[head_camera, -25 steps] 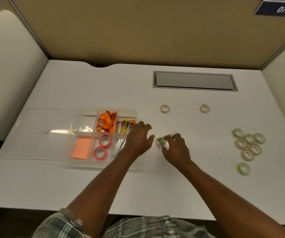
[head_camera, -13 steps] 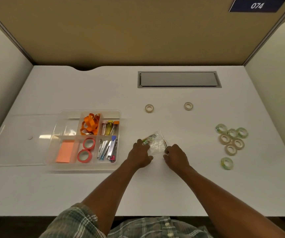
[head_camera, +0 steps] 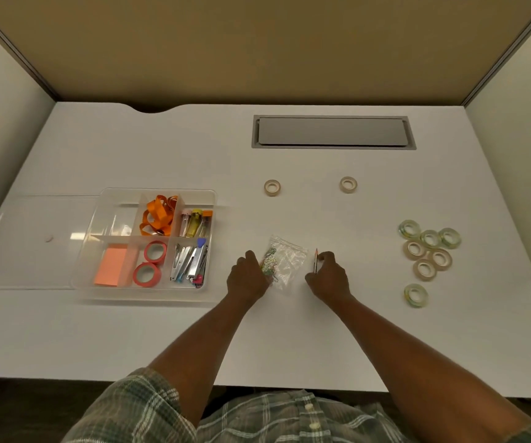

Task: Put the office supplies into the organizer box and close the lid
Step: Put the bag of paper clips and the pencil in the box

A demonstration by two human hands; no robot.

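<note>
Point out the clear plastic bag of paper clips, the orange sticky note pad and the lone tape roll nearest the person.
Clear plastic bag of paper clips (head_camera: 285,262): head view, on the crinkled middle.
Orange sticky note pad (head_camera: 111,266): head view, top sheet's centre.
Lone tape roll nearest the person (head_camera: 416,295): head view, on its ring.

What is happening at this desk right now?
A person is sorting office supplies into a clear organizer box. The left hand rests on a small plastic bag of paper clips lying on the white desk. The right hand pinches a thin item I cannot identify. Several tape rolls remain on the desk, and the lid lies beside the box.
</note>
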